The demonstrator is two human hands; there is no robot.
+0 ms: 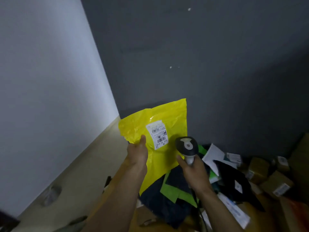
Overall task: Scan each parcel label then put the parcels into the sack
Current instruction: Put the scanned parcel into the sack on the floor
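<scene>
**Yellow mailer held up, scanner beside its label**

Left hand [138,154], at about 7 o'clock of the frame centre, pinches the left edge of a glossy yellow plastic mailer bag [160,139]: thumb lies on the front face, the other fingers are hidden behind. Bag held upright in the air in front of a dark grey wall [217,64], front face toward the camera.

White printed shipping label [157,135] stuck on the bag's front, slightly tilted, barcodes visible; text too small to read.

Right hand [194,174], at 5 o'clock, is wrapped tight around the grey grip of a black-and-grey handheld barcode scanner [187,147]. Scanner head sits just right of the label, at the label's 4 o'clock, overlapping the bag's lower right edge in this view. Whether it touches the bag cannot be told. A dark cable runs down from the grip past the wrist.

Below the hands, at 5 to 6 o'clock: a dark navy and bright green fabric sack [173,188], lying crumpled. To its right, at 4 o'clock, a heap of parcels: a black poly mailer [234,178], white envelopes [213,155], brown cardboard boxes [275,183] with labels.

Pale white wall [41,81] fills 9 to 11 o'clock; beige floor [93,158] strip below it.
</scene>
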